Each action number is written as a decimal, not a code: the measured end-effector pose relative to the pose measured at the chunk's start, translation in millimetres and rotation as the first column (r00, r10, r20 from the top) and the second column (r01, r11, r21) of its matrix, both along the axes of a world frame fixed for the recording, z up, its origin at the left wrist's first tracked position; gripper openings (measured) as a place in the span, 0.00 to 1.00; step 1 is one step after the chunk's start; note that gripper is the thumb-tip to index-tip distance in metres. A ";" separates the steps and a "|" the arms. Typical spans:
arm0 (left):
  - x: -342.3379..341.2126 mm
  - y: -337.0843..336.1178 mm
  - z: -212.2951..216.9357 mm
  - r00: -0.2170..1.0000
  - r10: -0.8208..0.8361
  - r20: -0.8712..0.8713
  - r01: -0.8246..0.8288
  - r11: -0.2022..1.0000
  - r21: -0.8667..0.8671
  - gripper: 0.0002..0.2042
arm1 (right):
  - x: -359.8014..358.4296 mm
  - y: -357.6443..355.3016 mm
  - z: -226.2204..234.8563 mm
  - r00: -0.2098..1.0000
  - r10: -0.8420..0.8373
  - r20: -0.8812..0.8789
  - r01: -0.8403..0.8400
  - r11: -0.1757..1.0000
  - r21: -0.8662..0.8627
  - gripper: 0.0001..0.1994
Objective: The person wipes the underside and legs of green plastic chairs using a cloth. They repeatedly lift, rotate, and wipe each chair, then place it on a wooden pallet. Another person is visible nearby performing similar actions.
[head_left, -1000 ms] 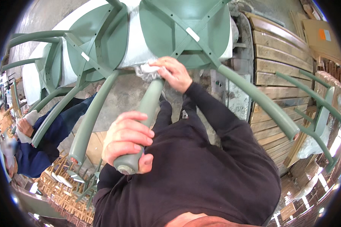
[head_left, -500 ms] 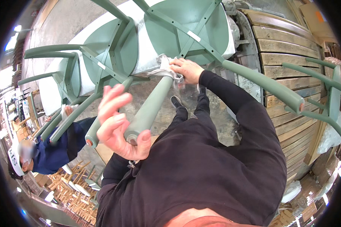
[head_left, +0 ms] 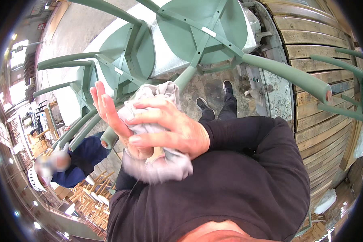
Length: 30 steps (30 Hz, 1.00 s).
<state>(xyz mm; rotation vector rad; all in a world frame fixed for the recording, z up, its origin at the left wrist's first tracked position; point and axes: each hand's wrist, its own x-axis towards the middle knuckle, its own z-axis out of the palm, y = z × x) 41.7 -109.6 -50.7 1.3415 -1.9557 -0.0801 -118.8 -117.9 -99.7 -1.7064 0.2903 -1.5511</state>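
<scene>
A crumpled light grey cloth [head_left: 161, 90] is bunched around my right hand [head_left: 171, 127], whose fingers press it toward my other palm. My left hand [head_left: 112, 115] is upright with its fingers stretched out, touching the cloth; its lower part is hidden behind the cloth and my right hand. Just beyond both hands is a green leg [head_left: 185, 78] of an upturned chair; its near end is covered by the cloth and hands. The round green seat [head_left: 236, 34] has crossed braces under it. A loose lower fold of the cloth is blurred by motion.
More upturned green chairs [head_left: 119, 54] stand at the left on a white-covered surface. A leg [head_left: 286, 74] juts toward me at the right, near a slatted wooden platform [head_left: 318, 56]. A co-worker in dark blue [head_left: 82, 161] is at the lower left, near stacked wooden frames [head_left: 86, 197].
My right hand has come off the chair leg with the cloth and moved toward me and left, against my left hand. My left hand stays outstretched. The view has shifted slightly.
</scene>
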 end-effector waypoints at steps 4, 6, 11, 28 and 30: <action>-0.2 4.4 2.0 0.999 -0.050 -0.012 0.051 0.997 0.066 0.50 | -2.9 -27.5 -76.8 0.994 -0.090 -0.063 0.086 0.995 -0.056 0.30; -1.4 3.8 -1.2 0.998 -0.056 -0.019 0.058 0.995 0.082 0.51 | -7.0 -62.1 -130.5 0.982 -0.016 -0.190 0.009 0.999 -0.037 0.25; -10.9 3.4 1.6 0.999 -0.016 -0.046 0.021 0.993 0.116 0.51 | 1.2 -73.7 -166.3 0.925 -0.170 -0.341 0.136 0.983 -0.120 0.20; -19.7 3.3 -8.0 0.931 0.026 -0.364 0.015 0.994 0.110 0.57 | -17.1 -53.0 -11.8 0.957 0.142 -0.252 -0.176 0.977 -0.118 0.41; -14.4 7.4 -6.1 0.936 0.069 -0.345 -0.027 0.992 0.126 0.57 | -4.1 -48.4 -48.0 0.966 0.087 -0.243 -0.112 0.989 -0.092 0.38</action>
